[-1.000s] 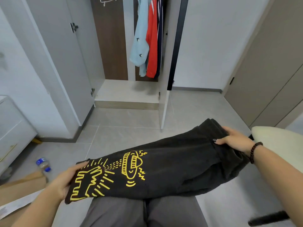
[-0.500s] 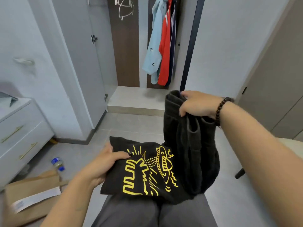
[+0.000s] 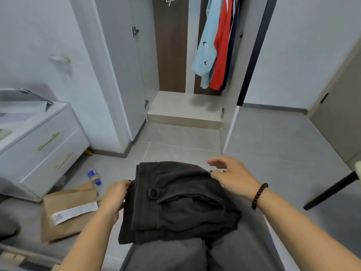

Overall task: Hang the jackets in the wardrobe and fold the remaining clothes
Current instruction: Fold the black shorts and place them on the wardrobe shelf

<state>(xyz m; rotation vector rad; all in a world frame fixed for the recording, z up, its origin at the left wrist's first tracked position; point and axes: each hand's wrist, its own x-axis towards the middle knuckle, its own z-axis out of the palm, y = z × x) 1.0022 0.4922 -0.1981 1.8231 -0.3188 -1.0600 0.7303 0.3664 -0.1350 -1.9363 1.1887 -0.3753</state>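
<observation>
The black garment (image 3: 175,202) is folded into a chunky bundle and sits on the person's lap, on top of the grey trousers (image 3: 175,259) they're wearing. The left hand (image 3: 115,198) grips the bundle's left edge, fingers curled round the fabric. The right hand (image 3: 232,175) rests on the far right corner with fingers spread and relaxed, not clamping anything, and there's a dark bead bracelet (image 3: 258,195) on that wrist. On the floor to the left lies a brown paper bag (image 3: 64,216) with a white label, and a small plastic bottle (image 3: 94,178) with a blue cap just past it. Further left is a white drawer unit (image 3: 45,149). Straight ahead the wardrobe (image 3: 183,106) stands open, with a light blue shirt (image 3: 205,51) and a red top (image 3: 221,55) hanging inside. A black chair leg (image 3: 330,190) pokes in on the right.
</observation>
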